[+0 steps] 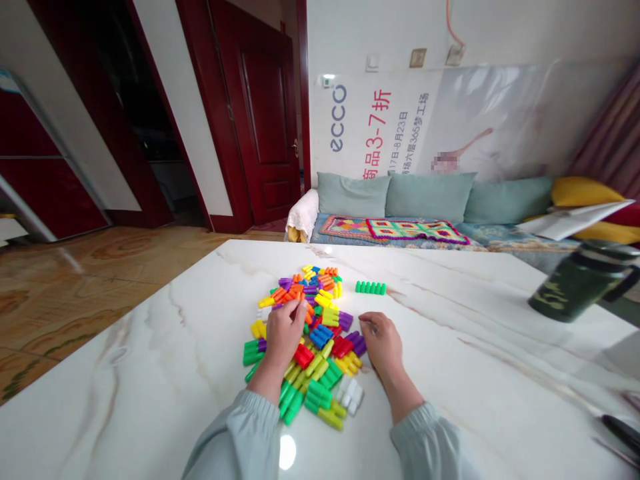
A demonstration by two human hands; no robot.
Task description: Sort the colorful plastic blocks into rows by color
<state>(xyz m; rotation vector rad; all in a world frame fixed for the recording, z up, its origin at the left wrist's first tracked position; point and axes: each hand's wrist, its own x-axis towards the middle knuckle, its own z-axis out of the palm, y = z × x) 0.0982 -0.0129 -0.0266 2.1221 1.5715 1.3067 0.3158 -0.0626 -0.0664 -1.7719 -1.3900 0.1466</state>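
Can read "ecco", "3-7折" on banner (pixel 360 127). See glossy, multicolored blocks (pixel 321 337) heaped on tabletop (pixel 175 347). Can't make out contents of nearly closed left hand (pixel 286 330), right hand (pixel 383 340).

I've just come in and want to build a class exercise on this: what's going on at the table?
A person has both bare hands at a pile of colourful plastic blocks on a white table. The left hand is over the pile's left side; the right hand is at its right edge. Whether either grips a block is unclear. A green row of blocks sits apart, beyond the right hand.
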